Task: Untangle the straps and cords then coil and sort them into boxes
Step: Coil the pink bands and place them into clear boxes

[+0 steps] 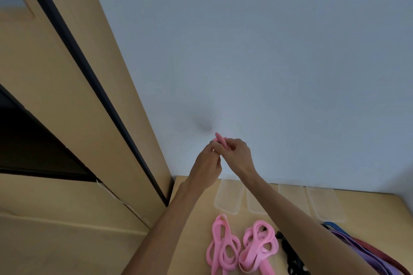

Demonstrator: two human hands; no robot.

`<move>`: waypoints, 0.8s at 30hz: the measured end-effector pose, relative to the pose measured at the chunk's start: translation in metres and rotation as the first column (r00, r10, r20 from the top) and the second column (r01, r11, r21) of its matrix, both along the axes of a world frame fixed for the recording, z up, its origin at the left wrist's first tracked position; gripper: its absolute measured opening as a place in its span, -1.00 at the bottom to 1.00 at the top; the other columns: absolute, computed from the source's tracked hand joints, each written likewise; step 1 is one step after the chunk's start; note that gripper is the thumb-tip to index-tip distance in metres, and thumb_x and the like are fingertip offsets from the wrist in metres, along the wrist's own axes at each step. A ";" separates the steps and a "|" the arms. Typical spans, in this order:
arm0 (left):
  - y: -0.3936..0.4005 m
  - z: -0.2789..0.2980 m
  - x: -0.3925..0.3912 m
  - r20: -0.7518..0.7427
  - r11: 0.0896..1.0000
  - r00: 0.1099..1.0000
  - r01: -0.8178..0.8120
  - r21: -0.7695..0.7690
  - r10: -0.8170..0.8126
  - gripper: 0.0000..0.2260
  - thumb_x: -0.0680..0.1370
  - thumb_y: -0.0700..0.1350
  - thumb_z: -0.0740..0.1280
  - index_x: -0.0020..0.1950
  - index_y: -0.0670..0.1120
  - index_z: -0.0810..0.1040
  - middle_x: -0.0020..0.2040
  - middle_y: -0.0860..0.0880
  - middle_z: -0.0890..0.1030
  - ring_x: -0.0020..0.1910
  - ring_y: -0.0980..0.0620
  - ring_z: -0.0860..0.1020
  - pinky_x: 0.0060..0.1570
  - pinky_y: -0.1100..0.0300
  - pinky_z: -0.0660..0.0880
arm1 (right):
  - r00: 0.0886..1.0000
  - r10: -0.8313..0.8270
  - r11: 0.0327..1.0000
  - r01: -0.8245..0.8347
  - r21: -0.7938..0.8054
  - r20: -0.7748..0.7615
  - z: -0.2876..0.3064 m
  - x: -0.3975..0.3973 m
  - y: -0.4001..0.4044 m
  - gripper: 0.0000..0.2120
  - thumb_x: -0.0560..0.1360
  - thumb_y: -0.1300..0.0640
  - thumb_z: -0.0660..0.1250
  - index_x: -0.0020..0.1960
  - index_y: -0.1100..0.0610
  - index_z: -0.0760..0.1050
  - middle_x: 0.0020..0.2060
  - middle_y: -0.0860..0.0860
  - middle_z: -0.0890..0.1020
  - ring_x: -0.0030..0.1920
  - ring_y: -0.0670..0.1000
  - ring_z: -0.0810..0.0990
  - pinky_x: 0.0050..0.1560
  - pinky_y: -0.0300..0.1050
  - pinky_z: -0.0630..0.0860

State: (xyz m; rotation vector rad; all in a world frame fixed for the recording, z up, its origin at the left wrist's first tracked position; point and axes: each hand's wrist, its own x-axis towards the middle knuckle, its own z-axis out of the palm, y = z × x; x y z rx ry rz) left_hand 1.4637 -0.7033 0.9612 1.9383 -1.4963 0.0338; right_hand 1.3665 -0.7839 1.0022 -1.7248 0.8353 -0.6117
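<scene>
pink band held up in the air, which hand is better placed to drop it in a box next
Probably the left hand: both grip the pink band, but the clear boxes sit just below the left, while the right hand reaches across them.

A big blue-grey wall point(268, 51) fills twelve o'clock, a tan door point(67, 96) stands at nine, a wooden table point(192, 219) sits at six.

This looks like a plain room indoors, a home or a small office; which one is hard to tell. A bare pale wall point(268, 51) rises behind a light wooden worktop point(192, 219) pushed into the corner. To the left stands tan wooden panelling point(67, 107) with a dark strip point(89, 73), like a door or cupboard. Clear plastic boxes point(226, 198) line the wall.
</scene>
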 end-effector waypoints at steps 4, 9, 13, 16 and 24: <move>-0.003 0.012 -0.013 -0.498 0.971 0.851 -0.230 -0.068 0.167 -0.78 0.64 -0.24 0.17 0.03 -0.12 0.63 -0.08 -0.04 0.66 -0.10 0.01 0.60 -0.05 0.07 0.58 | 1.000 -0.022 0.996 0.021 -0.083 -0.014 0.006 0.006 -0.003 -0.60 0.57 -0.10 0.35 -0.25 0.17 0.67 -0.36 0.03 0.69 -0.24 -0.33 0.61 -0.26 -0.28 0.47; -0.003 0.023 -0.006 -0.850 0.964 0.506 -0.266 0.010 0.149 -0.72 0.58 -0.12 0.33 -0.27 -0.21 0.63 -0.31 -0.19 0.66 -0.26 -0.04 0.59 -0.09 0.04 0.54 | 1.000 0.009 0.996 -0.010 -0.092 -0.011 0.003 0.000 0.000 -0.53 0.63 -0.06 0.28 -0.36 0.17 0.58 -0.49 0.02 0.63 -0.38 -0.05 0.61 -0.24 -0.24 0.52; 0.000 0.027 0.000 -0.911 0.963 0.379 -0.262 0.064 0.164 -0.84 0.47 -0.17 0.40 -0.22 -0.27 0.64 -0.19 -0.27 0.68 -0.18 -0.14 0.64 -0.04 0.06 0.58 | 0.997 -0.074 0.997 0.074 0.004 -0.025 -0.002 -0.003 0.002 -0.68 0.59 0.03 0.28 -0.26 0.14 0.61 -0.42 0.02 0.66 -0.33 -0.11 0.57 -0.32 -0.32 0.42; -0.001 0.033 -0.008 -0.980 0.961 0.184 -0.273 0.028 0.081 -0.93 0.45 -0.26 0.36 -0.16 -0.26 0.62 -0.17 -0.18 0.70 -0.19 -0.11 0.67 -0.09 0.10 0.62 | 0.982 -0.190 0.981 0.191 0.044 -0.013 -0.004 0.000 0.007 -0.75 0.57 0.13 0.21 -0.21 0.19 0.55 -0.31 0.08 0.64 -0.33 -0.04 0.49 -0.31 -0.21 0.39; 0.004 0.024 0.004 -0.991 0.936 -0.108 -0.350 -0.035 -0.077 -0.78 0.64 -0.22 0.13 -0.17 -0.08 0.46 -0.31 0.00 0.52 -0.37 0.06 0.46 -0.29 0.21 0.42 | 0.969 -0.230 0.800 0.136 0.584 0.090 0.002 -0.007 -0.027 -0.78 0.59 0.22 0.09 -0.12 0.19 0.47 -0.13 0.14 0.69 -0.14 0.11 0.66 -0.03 -0.01 0.58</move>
